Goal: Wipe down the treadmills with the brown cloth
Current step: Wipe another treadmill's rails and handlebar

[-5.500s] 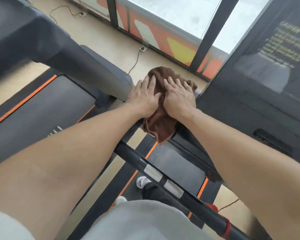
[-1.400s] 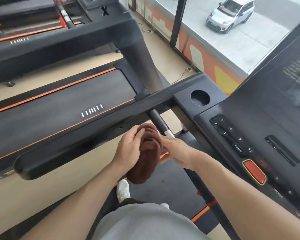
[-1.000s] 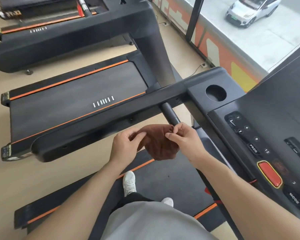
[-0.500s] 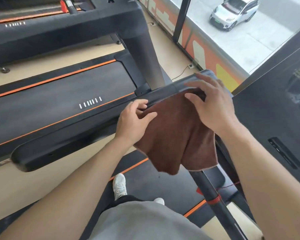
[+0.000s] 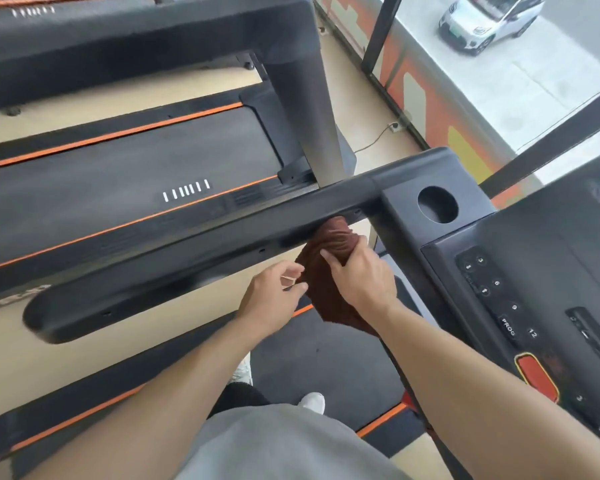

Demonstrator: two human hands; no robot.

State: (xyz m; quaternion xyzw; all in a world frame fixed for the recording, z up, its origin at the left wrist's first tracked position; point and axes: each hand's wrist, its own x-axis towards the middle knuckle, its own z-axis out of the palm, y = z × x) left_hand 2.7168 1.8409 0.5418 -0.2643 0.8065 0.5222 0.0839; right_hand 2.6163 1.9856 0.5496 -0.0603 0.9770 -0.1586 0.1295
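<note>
Right hand (image 5: 359, 280) fingers (image 5: 329, 259) curl round the cloth (image 5: 321, 289), gripping it bunched around what looks like the inner grip bar under the left handrail (image 5: 201, 251); left hand (image 5: 271, 299) pinches the cloth's left edge between thumb and fingertips; cloth hangs from the bar down to just above the belt (image 5: 326, 358), top end tucked under the handrail.

Change: half a second ago the cloth was spread flat over the handrail/console corner with both hands on top; now it's off that corner, gathered up and wrapped lower down; cup holder (image 5: 437, 204) back in view. Read: top of the corner looks done, this step is the bar; likely a slide along it next. Console (image 5: 520, 306) keypad and the red stop button (image 5: 536, 377) sit just right of the wrist; a stray knock there is the risk.

Surface: black plastic, matte, some motion blur on the handrail end; can't tell how clean it is.

Room: person stands on the belt, white shoes (image 5: 312, 401) visible; second treadmill (image 5: 118, 178) alongside to the left, orange trim, a third beyond it; tan floor (image 5: 371, 109) with a cable and socket; glazed wall ahead, white car (image 5: 489, 17) outside. The other treadmills presumably remain to do.
</note>
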